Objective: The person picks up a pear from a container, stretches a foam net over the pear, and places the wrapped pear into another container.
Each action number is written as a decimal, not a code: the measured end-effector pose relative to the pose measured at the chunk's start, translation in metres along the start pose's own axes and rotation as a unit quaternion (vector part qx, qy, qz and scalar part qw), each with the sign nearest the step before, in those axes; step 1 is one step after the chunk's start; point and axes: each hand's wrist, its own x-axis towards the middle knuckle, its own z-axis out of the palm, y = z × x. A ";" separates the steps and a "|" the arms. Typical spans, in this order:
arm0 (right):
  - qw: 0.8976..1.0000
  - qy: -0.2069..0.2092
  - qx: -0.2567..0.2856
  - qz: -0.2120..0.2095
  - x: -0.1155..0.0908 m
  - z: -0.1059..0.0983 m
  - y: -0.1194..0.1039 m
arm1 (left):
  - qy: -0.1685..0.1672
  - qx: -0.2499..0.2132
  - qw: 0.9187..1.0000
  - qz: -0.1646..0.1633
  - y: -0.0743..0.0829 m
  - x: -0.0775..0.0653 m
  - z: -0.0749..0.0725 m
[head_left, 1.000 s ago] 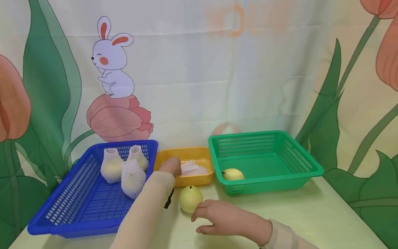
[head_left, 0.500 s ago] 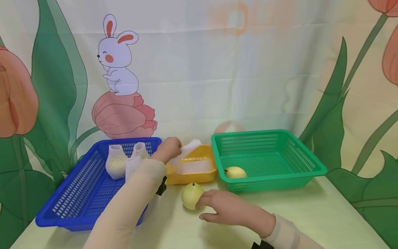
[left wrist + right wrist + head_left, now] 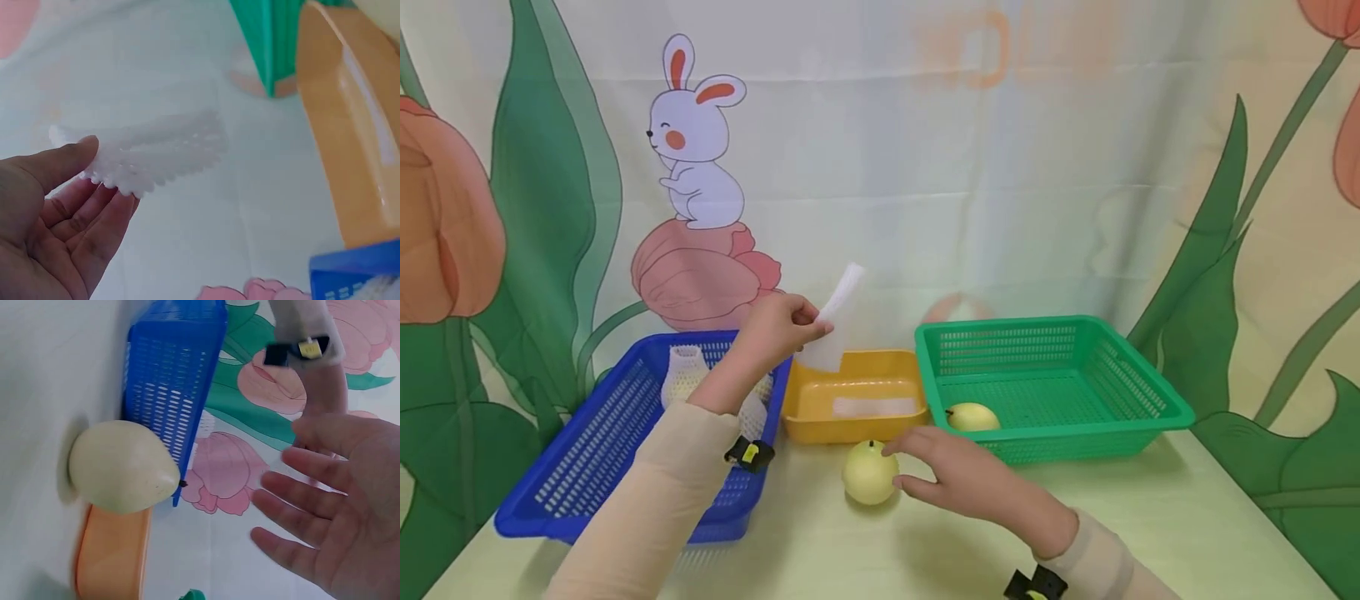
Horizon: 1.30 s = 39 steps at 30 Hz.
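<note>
Head view: pinching a white net (image 3: pixel 841 298) in the left hand (image 3: pixel 778 329), above the left end of the yellow tray (image 3: pixel 850 430). Holding the right hand (image 3: pixel 958 479) just beside the pear (image 3: pixel 871 475) on the table (image 3: pixel 808 521), fingers apart and slightly bent. Also visible: netted fruit (image 3: pixel 685 375) in the blue basket (image 3: pixel 576 450), a second pear (image 3: pixel 973 417) in the green basket (image 3: pixel 1045 404). Left wrist view: gripping the net between thumb and fingertips. Right wrist view: fingers wide, clear of the pear.
</note>
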 end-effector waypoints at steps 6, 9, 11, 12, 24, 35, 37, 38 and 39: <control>0.991 0.127 0.038 -0.005 0.005 0.000 -0.007 | 0.022 -0.052 0.998 -0.013 0.013 -0.043 0.007; 0.982 0.179 0.056 -0.018 0.009 0.001 -0.012 | 0.031 -0.081 0.996 -0.007 0.017 -0.062 0.015; 0.977 0.197 0.074 -0.020 0.011 0.001 -0.017 | 0.036 -0.105 0.994 0.006 0.021 -0.072 0.021; 0.976 0.199 0.085 -0.019 0.013 0.000 -0.019 | 0.038 -0.114 0.993 0.011 0.022 -0.075 0.023; 0.963 0.264 0.061 -0.020 0.031 0.012 -0.023 | -0.019 -0.191 0.981 0.042 0.014 -0.084 0.060; 0.956 0.243 0.154 0.054 0.036 0.027 -0.010 | 0.008 -0.156 0.983 0.092 0.003 -0.082 0.090; 0.955 0.245 0.152 0.065 0.038 0.030 -0.008 | 0.027 -0.147 0.985 0.090 0.003 -0.081 0.095; 0.954 0.249 0.149 0.070 0.039 0.032 -0.007 | 0.036 -0.140 0.986 0.088 0.003 -0.080 0.098; 0.953 0.254 0.148 0.075 0.039 0.033 -0.007 | 0.042 -0.135 0.986 0.087 0.003 -0.079 0.100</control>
